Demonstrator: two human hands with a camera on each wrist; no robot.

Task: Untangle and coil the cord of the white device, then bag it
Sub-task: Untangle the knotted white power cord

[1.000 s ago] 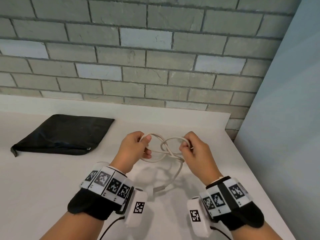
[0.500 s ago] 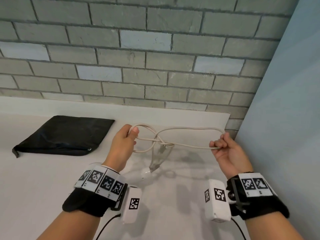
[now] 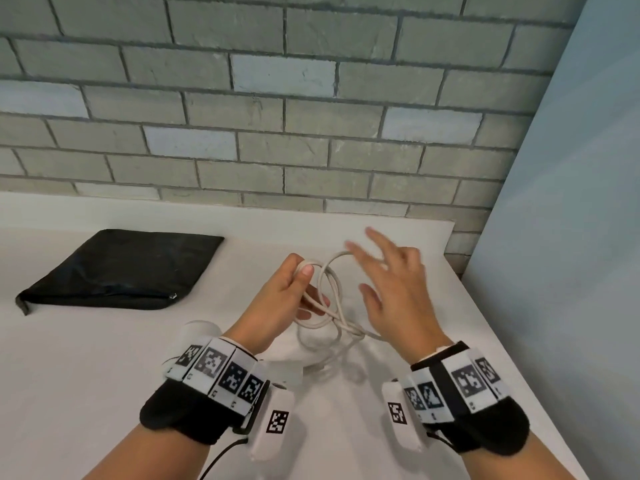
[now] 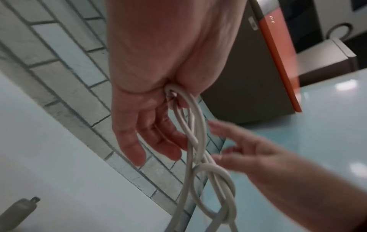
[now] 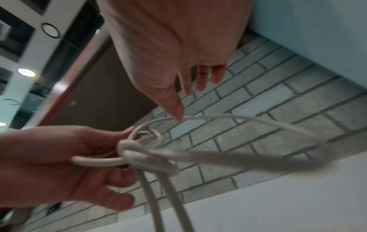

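From my seat, the cord (image 3: 328, 299) hangs in tangled off-white loops above the white table (image 3: 86, 358), between the two hands, with a knot-like crossing low in the bundle that the left wrist view shows most clearly (image 4: 215, 185). My left hand (image 3: 280, 303) pinches the top of the loops between thumb and forefinger; the other fingers hang loosely behind the strands. My right hand (image 3: 391, 292) is spread, fingers straight and apart, holding nothing. In the right wrist view its thumb tip looks to be just at one arc of the cord (image 5: 198, 117), but that frame is smeared and I cannot tell whether they touch.

The white device (image 3: 294, 348) lies on the table under the hanging loops, mostly covered by my left wrist and its band, so I can make out only a pale rounded body. Where the cord joins it is hidden. A grey plug-like end (image 4: 20, 208) shows at the lower corner of the left wrist view, cut off by the frame edge.

The black bag (image 3: 117, 268) lies flat on the table well to the left, apart from everything else. Behind runs a grey brick wall (image 3: 277, 116).

The wrist bands (image 3: 214, 367) carry black-and-white square marker patterns; I can read no lettering on them or anywhere else.
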